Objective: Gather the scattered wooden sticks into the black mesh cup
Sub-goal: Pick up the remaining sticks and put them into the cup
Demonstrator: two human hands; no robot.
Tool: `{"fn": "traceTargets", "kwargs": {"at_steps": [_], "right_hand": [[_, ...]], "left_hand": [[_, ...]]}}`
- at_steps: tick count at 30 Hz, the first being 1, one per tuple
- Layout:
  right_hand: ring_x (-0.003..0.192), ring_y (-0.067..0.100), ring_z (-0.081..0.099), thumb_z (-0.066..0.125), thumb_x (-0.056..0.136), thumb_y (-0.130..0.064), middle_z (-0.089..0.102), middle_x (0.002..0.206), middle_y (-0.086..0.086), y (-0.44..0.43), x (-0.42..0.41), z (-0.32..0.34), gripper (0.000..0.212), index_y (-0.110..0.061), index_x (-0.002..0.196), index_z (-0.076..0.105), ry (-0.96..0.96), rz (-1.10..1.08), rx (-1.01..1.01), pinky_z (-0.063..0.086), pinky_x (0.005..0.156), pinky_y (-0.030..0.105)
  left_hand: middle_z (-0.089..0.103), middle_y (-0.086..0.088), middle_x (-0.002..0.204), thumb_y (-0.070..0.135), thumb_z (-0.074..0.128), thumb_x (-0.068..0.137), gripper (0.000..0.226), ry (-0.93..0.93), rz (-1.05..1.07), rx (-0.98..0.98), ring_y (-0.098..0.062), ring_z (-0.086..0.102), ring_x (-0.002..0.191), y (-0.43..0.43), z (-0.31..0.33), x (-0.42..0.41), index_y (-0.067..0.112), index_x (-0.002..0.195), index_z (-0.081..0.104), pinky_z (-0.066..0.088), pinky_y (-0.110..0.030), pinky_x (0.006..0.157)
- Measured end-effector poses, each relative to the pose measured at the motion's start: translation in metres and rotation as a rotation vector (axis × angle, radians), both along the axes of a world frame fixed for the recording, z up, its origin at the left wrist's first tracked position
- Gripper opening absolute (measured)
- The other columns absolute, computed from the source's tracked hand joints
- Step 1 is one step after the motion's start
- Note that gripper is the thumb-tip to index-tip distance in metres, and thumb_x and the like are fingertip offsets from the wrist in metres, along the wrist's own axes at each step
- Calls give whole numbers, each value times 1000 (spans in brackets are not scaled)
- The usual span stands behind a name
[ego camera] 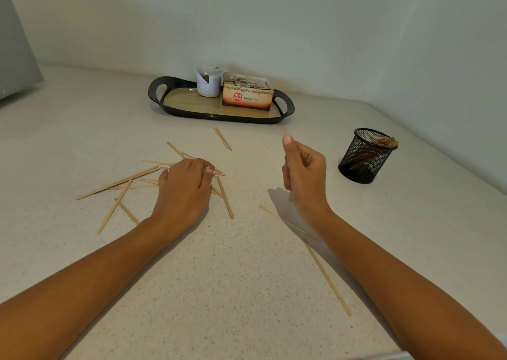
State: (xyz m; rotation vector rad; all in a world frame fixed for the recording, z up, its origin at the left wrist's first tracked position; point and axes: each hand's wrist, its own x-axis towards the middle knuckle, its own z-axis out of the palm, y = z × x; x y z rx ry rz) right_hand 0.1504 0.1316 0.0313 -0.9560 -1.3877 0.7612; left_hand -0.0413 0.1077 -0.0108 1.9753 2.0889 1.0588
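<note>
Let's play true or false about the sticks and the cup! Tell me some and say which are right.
1. The black mesh cup already has sticks in it. True.
2. The cup lies tipped over. False: it stands upright.
3. The left hand rests on the pile of wooden sticks. True.
4. The tea box sits on the counter beside the tray. False: it sits on the tray.
5. The right hand is inside the cup. False: it is apart from it.
</note>
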Motion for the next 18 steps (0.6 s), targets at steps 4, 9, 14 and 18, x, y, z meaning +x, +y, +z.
{"fn": "traceTargets", "kwargs": {"at_steps": [4, 9, 14, 18], "right_hand": [[39, 8, 29, 50, 98, -28, 35, 46, -6, 1, 7, 7, 48, -21, 52, 41, 121, 106, 39, 29, 40, 17], [37, 7, 30, 56, 95, -28, 38, 45, -6, 2, 2, -12, 45, -14, 55, 40, 29, 214, -194, 29, 39, 18], [37, 6, 32, 55, 95, -36, 38, 50, 0, -1, -4, -10, 45, -17, 56, 42, -116, 125, -309, 30, 43, 21], [46, 9, 41, 60, 90, -43, 50, 58, 4, -6, 6, 17, 43, -16, 58, 48, -511, -20, -168, 36, 49, 20]], "left_hand": [[60, -6, 105, 26, 37, 98, 28, 12, 1, 2, -28, 54, 100, 1, -2, -1, 15, 110, 59, 40, -49, 92], [60, -6, 105, 25, 37, 97, 27, -24, 0, -11, -28, 54, 101, 3, -3, -1, 15, 109, 60, 40, -50, 93], [62, -6, 106, 24, 33, 100, 33, -71, 2, 9, -23, 53, 104, 1, -2, 3, 12, 110, 63, 35, -49, 98], [60, -5, 108, 24, 32, 101, 33, -46, -19, 9, -21, 51, 106, -5, 2, 3, 12, 111, 62, 34, -44, 98]]}}
